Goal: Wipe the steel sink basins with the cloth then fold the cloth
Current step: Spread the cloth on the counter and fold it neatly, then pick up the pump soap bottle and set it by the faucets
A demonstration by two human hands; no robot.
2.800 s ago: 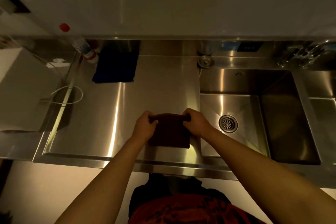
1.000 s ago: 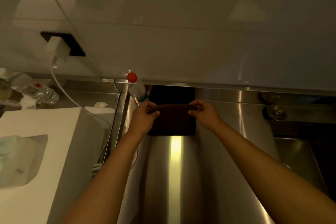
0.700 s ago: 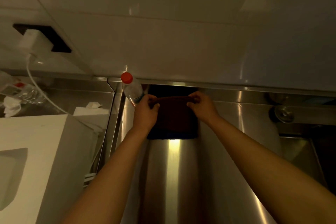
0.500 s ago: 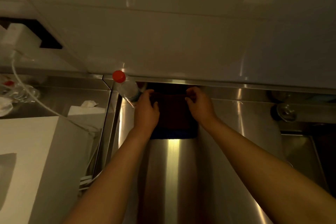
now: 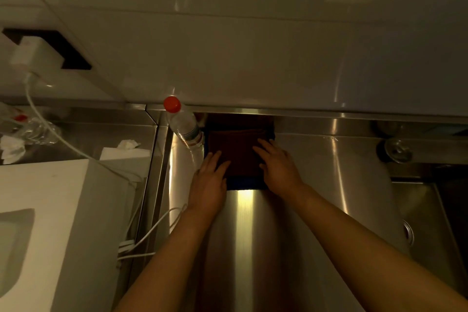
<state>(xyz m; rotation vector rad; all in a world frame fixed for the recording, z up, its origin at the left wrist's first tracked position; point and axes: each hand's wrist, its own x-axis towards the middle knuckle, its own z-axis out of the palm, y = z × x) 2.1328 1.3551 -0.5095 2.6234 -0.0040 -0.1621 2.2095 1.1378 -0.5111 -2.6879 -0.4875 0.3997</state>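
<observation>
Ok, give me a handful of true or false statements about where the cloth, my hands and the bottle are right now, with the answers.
1. Both hands lie flat on the brown cloth. True: the left hand and right hand rest on it with fingers straight.
2. The brown cloth sits in the sink basin. False: it lies on a blue cloth on the steel counter, left of the basin.
3. The plastic bottle has a red cap. True.
4. The bottle stands right of the cloth. False: it is at the cloth's left.
5. The right hand holds the white cable. False: the white cable lies left of the left arm, untouched.
</observation>
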